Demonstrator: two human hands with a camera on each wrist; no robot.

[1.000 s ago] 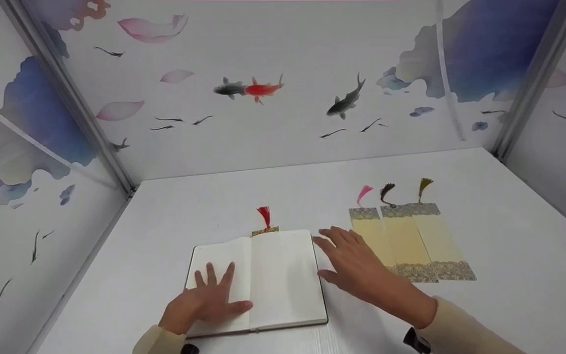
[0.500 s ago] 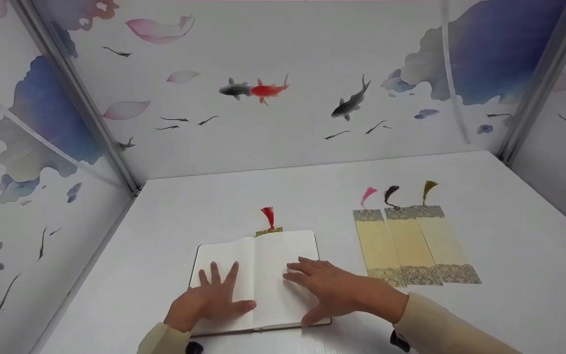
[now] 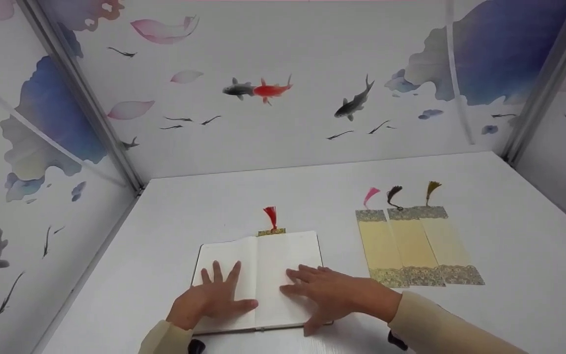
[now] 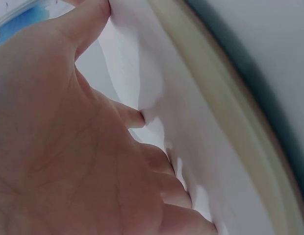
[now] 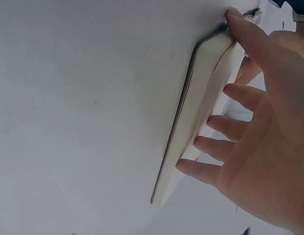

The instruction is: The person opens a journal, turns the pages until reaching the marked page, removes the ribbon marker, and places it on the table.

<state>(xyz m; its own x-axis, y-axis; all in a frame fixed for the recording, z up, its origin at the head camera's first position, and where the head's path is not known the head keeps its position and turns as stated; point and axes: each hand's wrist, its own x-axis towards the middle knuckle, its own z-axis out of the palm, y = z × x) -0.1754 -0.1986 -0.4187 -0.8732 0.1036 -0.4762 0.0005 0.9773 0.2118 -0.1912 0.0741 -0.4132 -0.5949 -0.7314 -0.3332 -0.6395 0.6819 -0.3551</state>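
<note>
An open notebook (image 3: 283,253) with blank white pages lies on the table in the head view. From its top edge sticks a patterned bookmark (image 3: 271,232) with a red tassel (image 3: 270,217); the rest of it is hidden under the right page. My left hand (image 3: 212,294) rests on the left page with its fingers spread, fingertips touching the paper in the left wrist view. On the right page lies my right hand (image 3: 329,293), fingers straight. Its thumb reaches the notebook's lower right edge, as the right wrist view shows.
To the right of the notebook lie three tasselled bookmarks (image 3: 415,246) side by side, partly overlapping. Their tassels are pink, dark brown and olive. Behind the white table (image 3: 214,196) stand panels (image 3: 283,132) painted with fish and petals.
My right hand has moved from beside the notebook's right edge, left and down onto the right page. The left hand has stayed on the left page. The head view has shifted slightly.
</note>
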